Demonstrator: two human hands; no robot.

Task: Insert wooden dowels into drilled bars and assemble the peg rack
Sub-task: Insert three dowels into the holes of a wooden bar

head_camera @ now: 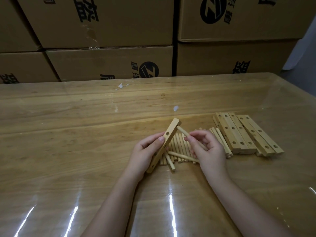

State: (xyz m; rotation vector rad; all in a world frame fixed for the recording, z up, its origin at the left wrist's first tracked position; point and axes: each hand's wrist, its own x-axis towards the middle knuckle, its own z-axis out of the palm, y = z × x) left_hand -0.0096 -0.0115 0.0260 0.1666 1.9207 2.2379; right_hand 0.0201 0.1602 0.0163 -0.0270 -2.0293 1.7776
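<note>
Drilled bar (164,144) is tilted up and away over the counter (85,134), gripped in our left hand (145,153): thumb across the drilled face, fingers curled behind. It's pale square-edged wood with flat faces and a row of round holes. The near end sits at or just above the counter; we can't tell which.

Right of the bar, one dowel (183,132), a smooth round pale stick, has its tip touching the back of the bar's upper end. Whether it's seated in a hole, we can't tell. Our right hand (208,149) pinches that dowel between thumb and fingertips, with the rest of the stick running back through the palm.

Under and between both hands, loose dowels (179,145) lie side by side in a rough row, a couple crossed on top. Just beside them to the right, spare bars (242,134) lie flat, packed tight, hole faces up.

The counter is yellowish wood grain under a glossy clear film (172,211) with glare streaks. Behind it are stacked brown cardboard cartons (109,62) with black print.
</note>
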